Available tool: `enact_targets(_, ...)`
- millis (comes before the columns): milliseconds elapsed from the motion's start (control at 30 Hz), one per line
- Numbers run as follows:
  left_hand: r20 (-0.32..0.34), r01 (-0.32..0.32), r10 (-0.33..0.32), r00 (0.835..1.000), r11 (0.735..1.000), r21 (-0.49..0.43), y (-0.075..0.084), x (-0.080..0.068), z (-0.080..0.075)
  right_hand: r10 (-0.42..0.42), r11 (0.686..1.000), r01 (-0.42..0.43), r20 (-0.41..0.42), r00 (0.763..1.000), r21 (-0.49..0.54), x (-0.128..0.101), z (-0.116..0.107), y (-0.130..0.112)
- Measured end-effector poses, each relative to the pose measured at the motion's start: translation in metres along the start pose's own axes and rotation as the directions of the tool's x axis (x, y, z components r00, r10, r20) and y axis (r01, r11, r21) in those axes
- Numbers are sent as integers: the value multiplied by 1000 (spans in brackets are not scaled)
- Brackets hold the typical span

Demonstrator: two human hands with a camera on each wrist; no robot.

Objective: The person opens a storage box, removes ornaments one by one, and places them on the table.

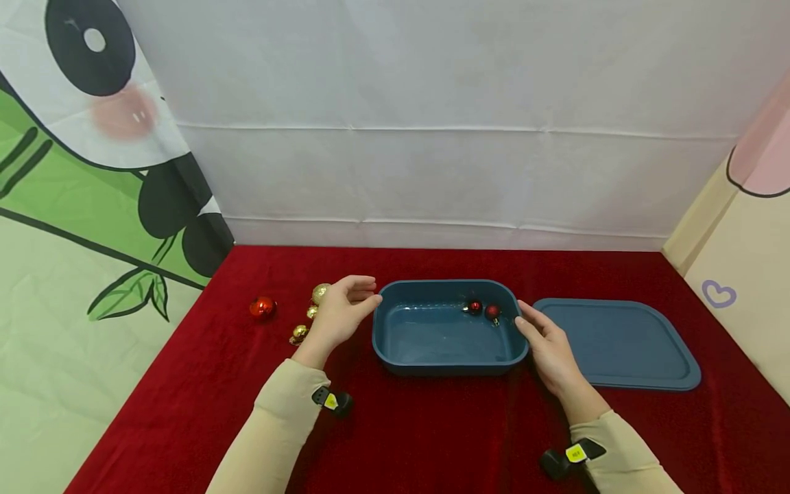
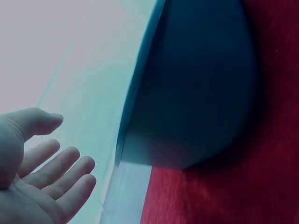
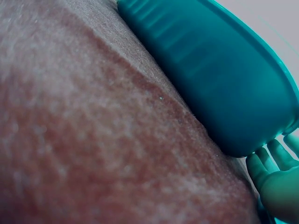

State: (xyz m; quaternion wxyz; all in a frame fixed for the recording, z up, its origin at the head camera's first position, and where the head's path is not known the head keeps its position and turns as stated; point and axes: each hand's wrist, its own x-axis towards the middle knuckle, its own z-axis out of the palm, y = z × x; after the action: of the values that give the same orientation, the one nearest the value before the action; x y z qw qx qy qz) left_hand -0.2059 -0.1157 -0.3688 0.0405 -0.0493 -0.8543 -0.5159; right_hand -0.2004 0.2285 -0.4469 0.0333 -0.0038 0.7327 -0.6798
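A blue rectangular box (image 1: 450,370), open at the top, stands on the red cloth. Two small dark red Christmas ball ornaments (image 1: 483,311) lie inside it, toward the right back. My left hand (image 1: 341,310) hovers beside the box's left end, its fingers loosely bent and holding nothing; in the left wrist view a gap separates this hand (image 2: 51,172) from the box wall (image 2: 196,84). At the right end, my right hand (image 1: 551,353) has its thumb by the rim, and in the right wrist view its straight fingers (image 3: 257,170) touch the outer wall (image 3: 219,79).
A blue lid (image 1: 623,343) lies flat to the right of the box, partly behind my right hand. On the left are a shiny orange-red ball ornament (image 1: 262,308) and several gold ornaments (image 1: 300,333), partly covered by my left hand. A white cloth wall (image 1: 444,171) closes off the back.
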Motion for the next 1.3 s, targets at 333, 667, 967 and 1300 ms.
enact_targets(333,53,-72,73,996,997,-4,13,3,23,-5,1000,5,2,1000,-5,-2,0,-3)
enact_targets(667,123,-76,74,990,997,6,23,8,46,-8,1000,8,3,1000,-8,-1,0,-1)
enact_targets(967,182,-74,63,981,996,54,33,13,63,1,1000,-1,5,1000,-1,-2,0,-3)
enact_targets(1300,254,-77,53,966,993,86,38,20,81,2,1000,-2,1,1000,-4,-1,0,-1)
